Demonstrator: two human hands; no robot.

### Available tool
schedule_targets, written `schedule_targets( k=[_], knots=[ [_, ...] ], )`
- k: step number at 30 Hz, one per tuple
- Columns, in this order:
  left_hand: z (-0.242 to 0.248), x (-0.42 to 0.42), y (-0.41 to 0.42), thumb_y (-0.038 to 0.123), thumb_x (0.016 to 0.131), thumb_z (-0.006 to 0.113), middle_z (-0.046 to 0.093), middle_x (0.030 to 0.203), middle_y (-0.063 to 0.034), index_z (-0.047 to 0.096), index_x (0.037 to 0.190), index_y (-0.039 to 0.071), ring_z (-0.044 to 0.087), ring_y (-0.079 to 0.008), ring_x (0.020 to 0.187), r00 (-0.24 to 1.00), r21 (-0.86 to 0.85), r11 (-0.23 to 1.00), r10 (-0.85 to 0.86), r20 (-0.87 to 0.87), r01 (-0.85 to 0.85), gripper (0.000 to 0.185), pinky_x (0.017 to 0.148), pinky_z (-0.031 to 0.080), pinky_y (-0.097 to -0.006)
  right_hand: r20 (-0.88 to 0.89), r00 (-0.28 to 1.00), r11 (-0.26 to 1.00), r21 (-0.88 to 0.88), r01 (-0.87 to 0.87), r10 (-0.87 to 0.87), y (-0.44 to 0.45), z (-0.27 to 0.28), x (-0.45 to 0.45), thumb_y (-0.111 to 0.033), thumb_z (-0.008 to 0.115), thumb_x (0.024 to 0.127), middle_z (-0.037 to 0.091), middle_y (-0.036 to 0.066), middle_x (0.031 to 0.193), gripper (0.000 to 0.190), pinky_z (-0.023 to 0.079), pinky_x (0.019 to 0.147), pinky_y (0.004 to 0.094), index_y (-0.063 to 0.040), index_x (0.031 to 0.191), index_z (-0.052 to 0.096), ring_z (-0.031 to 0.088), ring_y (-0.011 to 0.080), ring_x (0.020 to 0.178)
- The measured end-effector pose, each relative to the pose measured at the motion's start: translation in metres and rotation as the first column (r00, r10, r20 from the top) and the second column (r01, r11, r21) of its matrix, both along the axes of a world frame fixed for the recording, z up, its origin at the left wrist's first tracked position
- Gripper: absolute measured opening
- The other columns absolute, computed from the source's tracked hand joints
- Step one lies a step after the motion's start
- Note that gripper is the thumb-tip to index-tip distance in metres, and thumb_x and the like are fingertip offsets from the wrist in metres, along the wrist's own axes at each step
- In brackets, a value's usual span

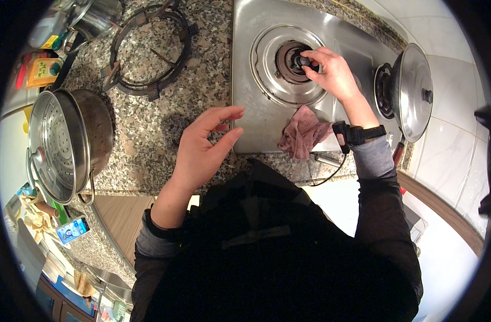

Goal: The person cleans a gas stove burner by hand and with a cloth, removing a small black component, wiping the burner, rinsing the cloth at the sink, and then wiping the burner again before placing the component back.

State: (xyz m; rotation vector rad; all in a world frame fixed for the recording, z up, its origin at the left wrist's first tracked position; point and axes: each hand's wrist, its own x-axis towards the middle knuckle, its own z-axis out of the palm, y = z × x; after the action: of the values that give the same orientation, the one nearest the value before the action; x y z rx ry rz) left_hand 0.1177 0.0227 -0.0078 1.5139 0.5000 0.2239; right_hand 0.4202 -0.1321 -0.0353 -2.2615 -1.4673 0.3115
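Observation:
With thumb and fingertips, my right hand pinches a small dark burner part at the middle of the left burner of a stainless steel gas stove. A round metal drip ring surrounds that burner. My left hand is held over the granite counter by the stove's left edge, fingers apart and holding nothing. Just left of it lies a dark steel-wool scourer. A crumpled pink cloth rests on the stove's front edge, below my right forearm.
A black pan support lies on the counter. At the left stand a steamer pot with a glass lid, a metal pot and bottles. A lidded wok sits on the right burner. A lit phone is at lower left.

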Motion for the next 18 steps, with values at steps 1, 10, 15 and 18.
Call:
schedule_targets(
  k=[1, 10, 15, 18],
  knots=[
    [0.0, 0.0, 0.0, 0.007, 0.089, 0.067, 0.066, 0.115, -0.008, 0.064, 0.121, 0.006, 0.063, -0.0179, 0.105, 1.0, 0.005, 1.0, 0.0, -0.002, 0.0, 0.032, 0.088, 0.049, -0.0298, -0.009, 1.0, 1.0, -0.015, 0.015, -0.015, 0.0, 0.0, 0.0, -0.009, 0.075, 0.077, 0.065, 0.009, 0.089, 0.033, 0.053, 0.066, 0.0329, -0.007, 0.11, 0.07, 0.064, 0.0217, 0.074],
    [0.0, 0.002, 0.0, 0.007, 0.089, 0.067, 0.066, 0.115, -0.0074, 0.064, 0.121, 0.006, 0.063, -0.0176, 0.105, 1.0, 0.003, 1.0, -0.003, 0.007, 0.003, 0.032, 0.088, 0.049, -0.0297, 0.061, 0.997, 0.996, -0.087, -0.035, 0.04, 0.003, -0.006, -0.001, -0.014, 0.073, 0.079, 0.064, 0.009, 0.097, 0.034, 0.055, 0.078, 0.0408, -0.013, 0.112, 0.068, 0.066, 0.0319, 0.087],
    [0.0, 0.0, 0.0, 0.007, 0.089, 0.067, 0.066, 0.115, -0.0075, 0.064, 0.121, 0.006, 0.062, -0.0177, 0.105, 1.0, -0.003, 1.0, -0.001, 0.0, 0.001, 0.032, 0.088, 0.049, -0.0296, 0.133, 0.989, 0.998, -0.032, -0.054, 0.058, 0.004, -0.008, 0.0, -0.012, 0.076, 0.076, 0.062, 0.008, 0.094, 0.036, 0.053, 0.077, 0.0393, -0.013, 0.112, 0.07, 0.063, 0.0294, 0.085],
    [0.0, -0.001, 0.0, 0.007, 0.089, 0.067, 0.066, 0.115, -0.0076, 0.064, 0.121, 0.006, 0.062, -0.0179, 0.105, 1.0, -0.012, 1.0, 0.001, 0.003, -0.001, 0.033, 0.088, 0.049, -0.0295, 0.262, 0.961, 0.996, -0.005, -0.092, 0.09, 0.003, -0.01, 0.002, -0.013, 0.079, 0.073, 0.06, 0.007, 0.088, 0.038, 0.052, 0.076, 0.0383, -0.014, 0.11, 0.072, 0.061, 0.027, 0.082]
  ],
)
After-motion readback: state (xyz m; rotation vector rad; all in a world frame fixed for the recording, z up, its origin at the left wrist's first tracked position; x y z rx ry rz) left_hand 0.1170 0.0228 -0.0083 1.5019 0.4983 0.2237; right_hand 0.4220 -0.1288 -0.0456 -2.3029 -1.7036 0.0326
